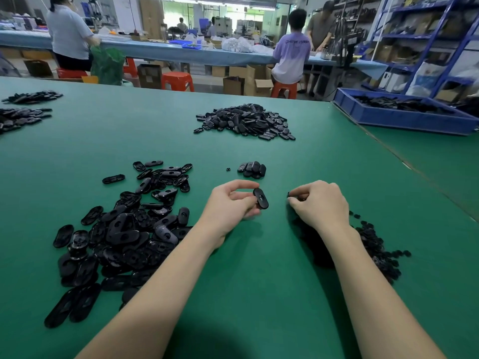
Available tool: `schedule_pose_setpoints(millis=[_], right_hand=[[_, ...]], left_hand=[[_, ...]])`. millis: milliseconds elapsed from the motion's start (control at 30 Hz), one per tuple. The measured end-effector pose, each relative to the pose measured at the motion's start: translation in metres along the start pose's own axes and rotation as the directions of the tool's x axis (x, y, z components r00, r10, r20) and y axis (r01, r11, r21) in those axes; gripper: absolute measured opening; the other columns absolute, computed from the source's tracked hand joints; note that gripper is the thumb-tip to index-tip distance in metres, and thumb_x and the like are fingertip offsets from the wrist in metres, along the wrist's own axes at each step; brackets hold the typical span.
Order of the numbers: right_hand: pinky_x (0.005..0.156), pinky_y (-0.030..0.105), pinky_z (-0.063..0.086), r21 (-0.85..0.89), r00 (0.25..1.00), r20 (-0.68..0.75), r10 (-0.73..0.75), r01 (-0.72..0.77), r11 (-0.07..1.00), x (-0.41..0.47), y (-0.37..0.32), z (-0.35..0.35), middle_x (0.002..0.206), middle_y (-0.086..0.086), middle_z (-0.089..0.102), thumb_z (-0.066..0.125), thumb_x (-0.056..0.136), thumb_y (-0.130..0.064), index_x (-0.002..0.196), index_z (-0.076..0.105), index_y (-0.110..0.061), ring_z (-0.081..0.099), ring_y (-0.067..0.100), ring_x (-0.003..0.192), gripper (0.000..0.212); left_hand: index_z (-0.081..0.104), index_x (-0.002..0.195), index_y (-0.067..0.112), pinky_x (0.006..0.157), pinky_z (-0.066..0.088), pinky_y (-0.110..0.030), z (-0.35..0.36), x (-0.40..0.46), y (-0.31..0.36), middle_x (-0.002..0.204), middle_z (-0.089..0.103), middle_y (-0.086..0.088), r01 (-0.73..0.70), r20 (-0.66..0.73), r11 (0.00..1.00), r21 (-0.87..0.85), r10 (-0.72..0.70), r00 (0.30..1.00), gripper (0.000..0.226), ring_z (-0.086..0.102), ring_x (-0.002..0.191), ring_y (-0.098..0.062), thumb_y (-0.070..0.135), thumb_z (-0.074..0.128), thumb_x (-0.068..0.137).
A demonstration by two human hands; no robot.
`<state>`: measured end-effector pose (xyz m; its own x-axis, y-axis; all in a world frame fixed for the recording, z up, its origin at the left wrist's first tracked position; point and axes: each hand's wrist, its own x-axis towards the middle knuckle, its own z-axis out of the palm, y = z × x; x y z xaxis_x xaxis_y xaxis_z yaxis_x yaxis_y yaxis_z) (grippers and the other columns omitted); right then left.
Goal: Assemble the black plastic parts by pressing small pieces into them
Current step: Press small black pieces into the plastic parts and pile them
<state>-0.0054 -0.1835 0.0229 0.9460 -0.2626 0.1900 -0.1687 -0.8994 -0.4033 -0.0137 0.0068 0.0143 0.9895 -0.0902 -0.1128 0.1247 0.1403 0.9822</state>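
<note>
**Oval part in your left hand, small piece in your right**

Your left hand (233, 203) pinches one glossy black oval part (260, 198) between thumb and fingertips, holding it tilted just above the table. The part is smooth, rounded at both ends, with a small hole near its middle. Your right hand (320, 202) is curled, its fingertips pinching a small black piece (288, 194) of which only an edge shows; its shape cannot be made out. The two hands are near each other but apart.

Just beyond your hands sits a small cluster (252, 169) of about five of the same oval parts, with one tiny round black piece (228, 169) lying alone beside it. To your left spreads a loose heap (124, 229) of shiny oval parts, too many to count, some showing ribbed undersides. Under and beside your right forearm lies a pile of small dark round pieces (375, 244). Farther back is a larger mound (246, 121) of oval parts.

All rest on a matte green table (259, 294). At the right edge stands a blue plastic tray (404, 117) holding more black parts. Three people work at a far bench; one wears a pale purple shirt (293, 54) with writing too blurred to read.
</note>
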Motion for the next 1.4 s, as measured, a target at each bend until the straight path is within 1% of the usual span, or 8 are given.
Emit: schedule_pose_setpoints(millis=[333,400,467,567,800,1000,1167,1400], right_hand=[[0.083,0.033,0.050,-0.006,0.999,-0.027,-0.021,0.021,1.000,-0.001,-0.002,0.002,0.093,-0.011,0.073,0.068,0.093,-0.034,0.096,0.080,-0.034,0.057,0.022,0.109,0.012],[0.072,0.026,0.050,0.254,1.000,-0.003,0.015,-0.014,0.967,0.000,-0.004,0.001,0.086,-0.013,0.074,0.070,0.092,-0.032,0.089,0.079,-0.031,0.064,0.012,0.093,0.009],[0.061,0.019,0.045,0.589,0.994,0.094,0.050,-0.096,0.802,0.002,-0.010,-0.005,0.079,-0.014,0.074,0.074,0.090,-0.030,0.084,0.078,-0.027,0.063,0.002,0.073,0.008],[0.051,0.012,0.038,0.772,0.968,0.251,-0.007,-0.196,0.605,0.000,-0.019,-0.014,0.081,-0.011,0.078,0.074,0.091,-0.025,0.090,0.079,-0.021,0.048,0.005,0.060,0.005],[0.047,0.017,0.029,0.798,0.940,0.318,-0.126,-0.193,0.571,-0.004,-0.024,-0.016,0.084,-0.007,0.077,0.075,0.090,-0.022,0.094,0.080,-0.026,0.036,0.013,0.062,0.008],[0.049,0.018,0.032,0.726,0.947,0.309,-0.086,-0.176,0.664,-0.004,-0.028,-0.014,0.067,-0.013,0.067,0.082,0.084,-0.028,0.082,0.081,-0.029,0.041,0.013,0.064,0.002],[0.042,0.012,0.031,0.723,0.949,0.305,-0.080,-0.176,0.668,-0.007,-0.032,-0.015,0.070,-0.009,0.064,0.083,0.082,-0.028,0.072,0.080,-0.035,0.043,0.014,0.069,0.013],[0.040,0.012,0.029,0.727,0.948,0.310,-0.078,-0.183,0.662,-0.007,-0.034,-0.014,0.058,-0.013,0.058,0.084,0.081,-0.030,0.076,0.080,-0.031,0.042,0.012,0.062,0.007]], left_hand=[[0.067,0.097,0.014,0.077,0.061,-0.029,-0.005,0.003,-0.002,0.085,0.078,-0.004,-0.032,-0.016,0.999,0.024,0.032,0.999,0.023,0.074,0.074,-0.021,-0.007,0.064,0.088],[0.067,0.095,0.014,0.073,0.061,-0.027,-0.005,0.003,-0.001,0.085,0.078,-0.004,-0.038,-0.030,0.999,0.003,0.038,0.999,0.021,0.074,0.073,-0.019,-0.006,0.067,0.087],[0.066,0.094,0.015,0.073,0.061,-0.026,-0.005,0.004,0.000,0.087,0.078,-0.004,-0.054,-0.044,0.999,0.004,0.054,0.998,0.020,0.074,0.075,-0.018,-0.003,0.070,0.086],[0.066,0.097,0.015,0.078,0.061,-0.029,-0.005,0.002,0.002,0.089,0.078,-0.004,-0.080,-0.044,0.997,0.016,0.081,0.996,0.020,0.075,0.080,-0.020,0.000,0.073,0.085],[0.068,0.102,0.013,0.079,0.061,-0.028,-0.003,-0.002,0.007,0.094,0.077,-0.010,-0.170,-0.053,0.985,-0.007,0.170,0.984,0.024,0.076,0.084,-0.021,-0.002,0.073,0.085],[0.072,0.097,0.018,0.082,0.059,-0.024,-0.003,-0.005,0.009,0.095,0.077,-0.006,-0.200,-0.038,0.979,0.025,0.201,0.979,0.024,0.072,0.075,-0.015,-0.002,0.075,0.084],[0.072,0.099,0.018,0.075,0.056,-0.017,-0.003,-0.005,0.009,0.089,0.079,0.000,-0.203,-0.006,0.979,0.014,0.203,0.979,0.024,0.070,0.074,-0.006,-0.002,0.074,0.085],[0.072,0.098,0.023,0.067,0.051,-0.012,-0.006,-0.004,0.009,0.090,0.079,0.003,-0.218,0.008,0.974,0.056,0.218,0.976,0.024,0.070,0.076,-0.001,0.003,0.075,0.085]])
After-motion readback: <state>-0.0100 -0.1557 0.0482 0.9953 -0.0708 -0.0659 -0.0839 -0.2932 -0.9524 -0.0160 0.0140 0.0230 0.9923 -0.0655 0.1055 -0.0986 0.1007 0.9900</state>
